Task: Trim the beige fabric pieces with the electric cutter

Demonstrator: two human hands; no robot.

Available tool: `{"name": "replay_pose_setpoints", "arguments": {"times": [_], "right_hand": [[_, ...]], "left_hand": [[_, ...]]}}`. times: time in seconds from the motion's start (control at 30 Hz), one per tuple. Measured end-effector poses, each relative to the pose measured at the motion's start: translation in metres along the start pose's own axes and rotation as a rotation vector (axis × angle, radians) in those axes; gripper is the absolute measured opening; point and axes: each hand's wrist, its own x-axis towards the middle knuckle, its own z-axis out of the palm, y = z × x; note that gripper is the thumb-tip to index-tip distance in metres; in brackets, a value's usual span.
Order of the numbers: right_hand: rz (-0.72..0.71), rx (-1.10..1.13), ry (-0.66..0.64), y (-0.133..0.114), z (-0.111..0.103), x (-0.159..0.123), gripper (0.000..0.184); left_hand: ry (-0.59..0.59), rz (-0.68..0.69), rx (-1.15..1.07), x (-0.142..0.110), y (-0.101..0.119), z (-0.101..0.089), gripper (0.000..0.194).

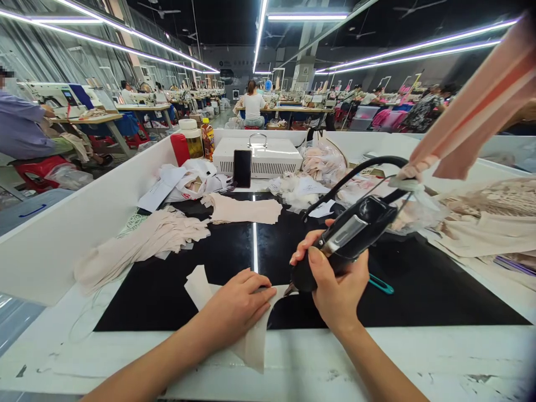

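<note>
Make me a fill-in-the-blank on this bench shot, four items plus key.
1. The left hand rests on a cream fabric piece, while the black corded tool is in the ____ hand.
2. The smartphone stands in front of a ____ metal box.
3. The teal implement lies on the ____ mat.
4. The bottle beside the white-lidded jar has a ____ cap.

Missing words: right; white; black; yellow.

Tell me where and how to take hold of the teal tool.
Probably best by the rounded right end of the teal tool, from above and the right: it lies on the black mat, that end sticks out, and the right hand hides the other.
</note>
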Motion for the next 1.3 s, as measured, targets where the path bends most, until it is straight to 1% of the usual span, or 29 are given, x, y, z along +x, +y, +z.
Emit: {"name": "replay_pose_setpoints", "arguments": {"times": [0.2,0.3,0.47,0.57,0.67,0.77,0.87,0.97,1.07,1.17,1.3], "right_hand": [[-0.056,-0.006,0.056,-0.001,-0.009,0.009,0.041],[-0.061,-0.019,0.053,-0.001,-0.013,0.01,0.04],[-0.048,-0.04,0.057,0.0,-0.011,0.008,0.041],[-0.05,-0.054,0.059,-0.001,-0.008,0.008,0.034],[-0.06,-0.058,0.057,-0.003,-0.006,0.009,0.029],[-0.058,-0.059,0.062,-0.005,-0.007,0.007,0.031],[-0.051,-0.063,0.071,-0.007,-0.009,0.003,0.036],[-0.05,-0.055,0.071,-0.01,-0.01,-0.002,0.044],[-0.045,-0.06,0.085,-0.013,-0.011,-0.007,0.043],[-0.034,-0.061,0.098,-0.017,-0.011,-0.012,0.045],[-0.036,-0.066,0.104,-0.019,-0.011,-0.016,0.047]], "left_hand": [[0.007,0.015,0.015,0.002,0.002,-0.003,0.028],[0.004,0.009,0.03,0.001,0.003,-0.005,0.029],[0.006,0.017,0.032,0.0,0.001,-0.003,0.026],[0.009,0.016,0.04,0.0,0.001,-0.003,0.025],[0.034,0.004,0.109,-0.001,0.005,-0.004,0.027],[0.063,-0.045,0.215,-0.008,0.012,-0.006,0.026],[0.038,-0.13,0.271,-0.019,0.02,-0.005,0.029],[0.021,-0.195,0.22,-0.028,0.023,-0.003,0.028],[-0.002,-0.244,0.119,-0.028,0.02,-0.004,0.024],[-0.046,-0.25,0.075,-0.024,0.015,-0.006,0.026],[-0.069,-0.231,0.108,-0.022,0.008,-0.004,0.031]]}}
